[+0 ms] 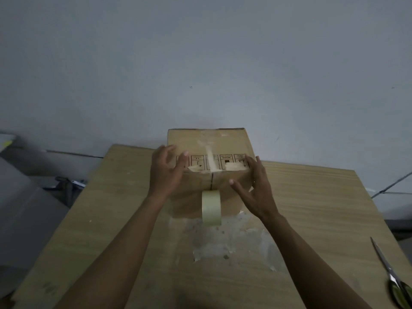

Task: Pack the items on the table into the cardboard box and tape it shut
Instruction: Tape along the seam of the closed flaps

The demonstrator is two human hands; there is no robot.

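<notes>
The open left hand (166, 172) and right hand (254, 188) are flanking the cardboard box (196, 141); the dangling tape roll (211, 207) is likely straining its strip loose.

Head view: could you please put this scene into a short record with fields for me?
box: cardboard box stands on the table, top flaps closed
tape strip: runs along the top seam toward the front edge
tape roll: at the box's front face, below the seam; hanging or resting on the table, unclear
left hand: open, fingers spread at the box's upper left corner
right hand: open, against the box's right front corner
scissors: lie near the table's right edge, untouched
</notes>
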